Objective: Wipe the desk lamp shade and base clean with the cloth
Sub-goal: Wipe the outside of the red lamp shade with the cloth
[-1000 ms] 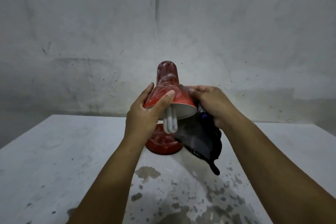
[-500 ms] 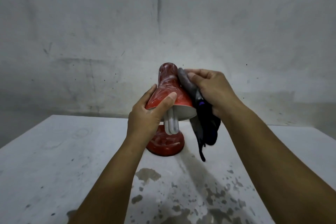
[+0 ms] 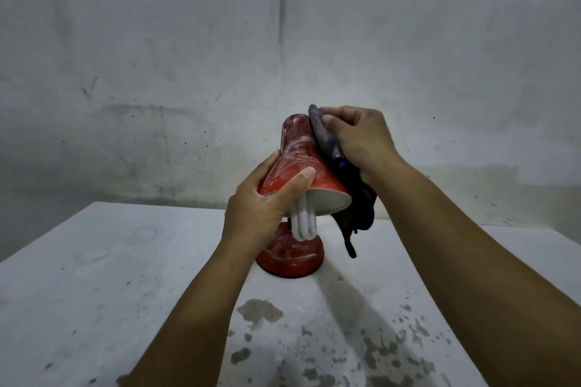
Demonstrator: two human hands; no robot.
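Note:
A red desk lamp stands on the white table (image 3: 94, 276). Its dusty cone shade (image 3: 298, 154) tilts toward me, with a white tube bulb (image 3: 304, 223) sticking out below. The round red base (image 3: 290, 261) sits under it, streaked with dust. My left hand (image 3: 264, 204) grips the shade's lower left rim, thumb across the front. My right hand (image 3: 358, 138) holds a dark grey cloth (image 3: 325, 141) and presses it against the shade's upper right side. The cloth's loose end (image 3: 358, 214) hangs down beside the rim. The lamp's neck is hidden.
Dark wet-looking stains (image 3: 261, 311) and speckles spread over the near part of the table. A marked grey wall (image 3: 283, 41) rises close behind the table's far edge.
My right hand has slid the cloth up the shade's right side, from the rim to near the top. The left hand has kept its grip on the shade.

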